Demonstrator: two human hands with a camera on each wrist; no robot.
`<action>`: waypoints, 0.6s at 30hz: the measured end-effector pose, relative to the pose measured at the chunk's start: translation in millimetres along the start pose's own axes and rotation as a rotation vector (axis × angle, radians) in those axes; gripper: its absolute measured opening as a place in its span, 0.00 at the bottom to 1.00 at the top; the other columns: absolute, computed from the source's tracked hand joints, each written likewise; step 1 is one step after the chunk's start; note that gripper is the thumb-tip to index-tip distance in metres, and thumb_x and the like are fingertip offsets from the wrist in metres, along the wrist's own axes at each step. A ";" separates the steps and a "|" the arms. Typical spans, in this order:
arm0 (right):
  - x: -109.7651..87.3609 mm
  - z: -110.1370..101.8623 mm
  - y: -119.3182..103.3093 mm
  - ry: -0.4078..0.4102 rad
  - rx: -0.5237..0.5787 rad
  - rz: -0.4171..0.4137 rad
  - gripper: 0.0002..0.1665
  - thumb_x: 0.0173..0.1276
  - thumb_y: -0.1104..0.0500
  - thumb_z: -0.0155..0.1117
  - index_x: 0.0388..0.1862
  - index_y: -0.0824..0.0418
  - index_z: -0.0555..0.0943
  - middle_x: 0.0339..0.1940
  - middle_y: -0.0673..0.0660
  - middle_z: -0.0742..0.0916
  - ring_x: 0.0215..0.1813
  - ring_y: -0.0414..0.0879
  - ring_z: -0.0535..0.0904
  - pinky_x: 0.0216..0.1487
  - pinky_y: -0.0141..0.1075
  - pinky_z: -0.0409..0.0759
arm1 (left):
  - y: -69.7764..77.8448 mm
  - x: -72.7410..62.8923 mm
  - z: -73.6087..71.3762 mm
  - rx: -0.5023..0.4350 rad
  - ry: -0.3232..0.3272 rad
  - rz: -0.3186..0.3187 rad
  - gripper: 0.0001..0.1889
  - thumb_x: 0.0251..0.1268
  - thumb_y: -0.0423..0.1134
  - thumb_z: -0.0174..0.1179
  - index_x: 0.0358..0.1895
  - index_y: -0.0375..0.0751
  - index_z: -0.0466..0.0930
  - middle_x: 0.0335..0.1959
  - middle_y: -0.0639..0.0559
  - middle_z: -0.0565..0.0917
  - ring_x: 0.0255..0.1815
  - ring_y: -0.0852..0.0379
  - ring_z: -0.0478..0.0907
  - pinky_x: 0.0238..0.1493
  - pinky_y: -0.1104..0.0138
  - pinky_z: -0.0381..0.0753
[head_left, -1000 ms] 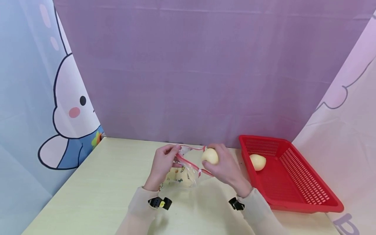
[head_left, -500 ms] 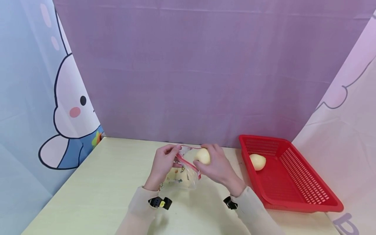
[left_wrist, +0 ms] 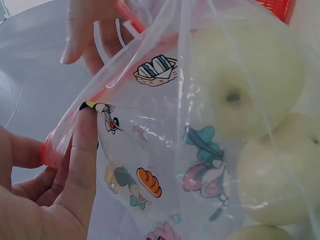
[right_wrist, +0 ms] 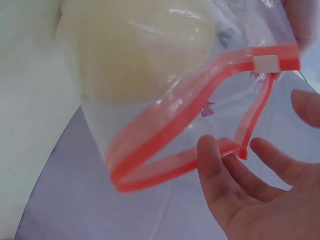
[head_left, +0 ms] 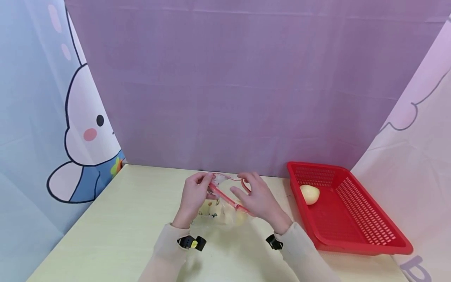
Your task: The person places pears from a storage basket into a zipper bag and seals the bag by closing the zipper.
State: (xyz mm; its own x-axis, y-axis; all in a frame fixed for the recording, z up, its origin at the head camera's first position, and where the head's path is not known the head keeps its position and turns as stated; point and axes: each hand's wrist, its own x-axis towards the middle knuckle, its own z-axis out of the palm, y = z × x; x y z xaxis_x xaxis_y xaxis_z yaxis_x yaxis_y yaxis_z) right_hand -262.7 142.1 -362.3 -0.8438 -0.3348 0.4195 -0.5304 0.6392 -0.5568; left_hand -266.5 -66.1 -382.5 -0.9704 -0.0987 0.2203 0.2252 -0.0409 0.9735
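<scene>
A clear zip bag (left_wrist: 160,135) printed with small food pictures has a red zip strip (right_wrist: 175,132) and a white slider (right_wrist: 266,63). Its mouth gapes between my hands. In the left wrist view several pale yellow pears (left_wrist: 250,75) lie inside it. My left hand (head_left: 193,196) pinches the red rim between thumb and fingers at the left end of the mouth. At the right end is my right hand (head_left: 260,199), fingers spread and nothing held in them. One of its fingertips overlaps the red strip in the right wrist view.
To the right stands a red plastic basket (head_left: 352,248) with perforated sides. One more pear (head_left: 310,194) lies at its back left. A purple cloth (head_left: 225,86) hangs behind the pale table (head_left: 116,227), and printed cloths flank it.
My right hand has moved left to the bag's mouth and let go of its pear, which has dropped into the bag. My left hand keeps its pinch on the rim.
</scene>
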 end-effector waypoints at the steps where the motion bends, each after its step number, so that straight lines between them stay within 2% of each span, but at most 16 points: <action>1: 0.0 -1.6 1.1 0.008 -0.008 -0.011 0.27 0.71 0.47 0.68 0.62 0.61 0.79 0.55 0.57 0.82 0.54 0.52 0.77 0.53 0.49 0.81 | -0.2 0.3 0.1 -0.001 0.000 -0.002 0.15 0.81 0.38 0.54 0.49 0.27 0.82 0.34 0.42 0.79 0.23 0.55 0.81 0.27 0.63 0.90; 6: 0.8 -14.7 2.7 0.010 -0.040 -0.023 0.21 0.73 0.50 0.66 0.58 0.60 0.81 0.52 0.56 0.83 0.53 0.51 0.78 0.51 0.48 0.84 | 0.7 0.9 0.1 -0.013 -0.001 -0.005 0.15 0.80 0.38 0.54 0.49 0.27 0.82 0.33 0.42 0.80 0.22 0.54 0.81 0.27 0.62 0.90; 8: 2.1 -21.2 2.2 -0.004 -0.059 -0.020 0.21 0.73 0.49 0.65 0.59 0.59 0.81 0.53 0.55 0.83 0.54 0.51 0.78 0.50 0.47 0.85 | 1.4 0.8 -0.1 -0.012 0.003 -0.008 0.15 0.80 0.38 0.54 0.50 0.27 0.82 0.33 0.42 0.80 0.23 0.55 0.81 0.27 0.62 0.90; 12: 5.7 -31.8 2.4 -0.028 -0.106 -0.033 0.24 0.73 0.47 0.65 0.60 0.60 0.80 0.55 0.56 0.83 0.57 0.53 0.79 0.56 0.51 0.84 | 2.8 0.8 -1.0 -0.011 0.012 -0.025 0.15 0.80 0.38 0.54 0.50 0.28 0.83 0.34 0.42 0.79 0.24 0.54 0.81 0.28 0.62 0.90; 18: 10.5 -40.4 2.9 -0.073 -0.248 -0.038 0.25 0.72 0.47 0.66 0.61 0.61 0.79 0.56 0.57 0.83 0.58 0.54 0.78 0.59 0.52 0.83 | 3.1 0.4 -0.7 -0.003 0.005 -0.029 0.15 0.80 0.39 0.54 0.50 0.28 0.83 0.33 0.43 0.79 0.24 0.55 0.80 0.28 0.63 0.90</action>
State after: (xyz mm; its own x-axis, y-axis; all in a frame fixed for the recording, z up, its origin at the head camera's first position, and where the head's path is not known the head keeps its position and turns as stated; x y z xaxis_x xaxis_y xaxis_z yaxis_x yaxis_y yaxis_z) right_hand -269.8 168.4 -330.5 -0.8320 -0.4050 0.3792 -0.5333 0.7724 -0.3451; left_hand -266.2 -67.0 -379.4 -0.9761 -0.1028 0.1913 0.1969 -0.0468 0.9793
